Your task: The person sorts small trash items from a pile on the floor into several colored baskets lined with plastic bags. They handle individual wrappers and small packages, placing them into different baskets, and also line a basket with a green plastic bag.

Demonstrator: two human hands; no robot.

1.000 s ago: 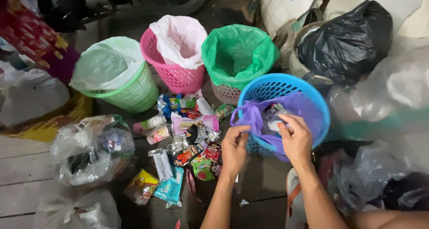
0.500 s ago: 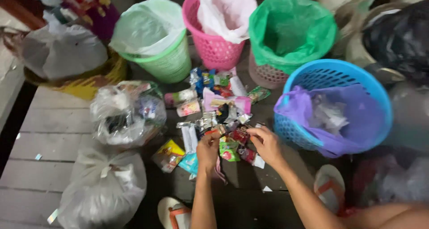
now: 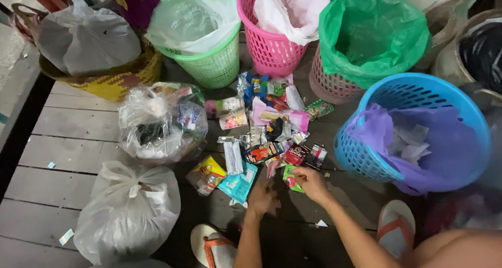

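A heap of small snack wrappers [image 3: 264, 132] lies on the grey plank floor [image 3: 68, 158] between four lined baskets. My right hand [image 3: 309, 184] is at the heap's near edge, its fingers pinching a green wrapper [image 3: 289, 175]. My left hand [image 3: 264, 197] hovers just left of it and is blurred. A pink wrapper strip [image 3: 272, 168] sits at its fingertips, and I cannot tell whether the hand holds it. The blue basket [image 3: 361, 158] with a purple liner [image 3: 444, 147] stands to the right and holds crumpled clear plastic.
Behind the heap stand a light green basket [image 3: 214, 66], a pink basket [image 3: 266, 51] and a basket with a green liner [image 3: 374, 32]. A clear bag of rubbish [image 3: 157, 124] and a tied white bag [image 3: 128, 210] lie at left. Sandals [image 3: 209, 247] are near my arms.
The view has shifted left and down. Both hands left the blue basket's purple liner and came down to the near edge of the wrapper heap, where the right hand took a green wrapper.
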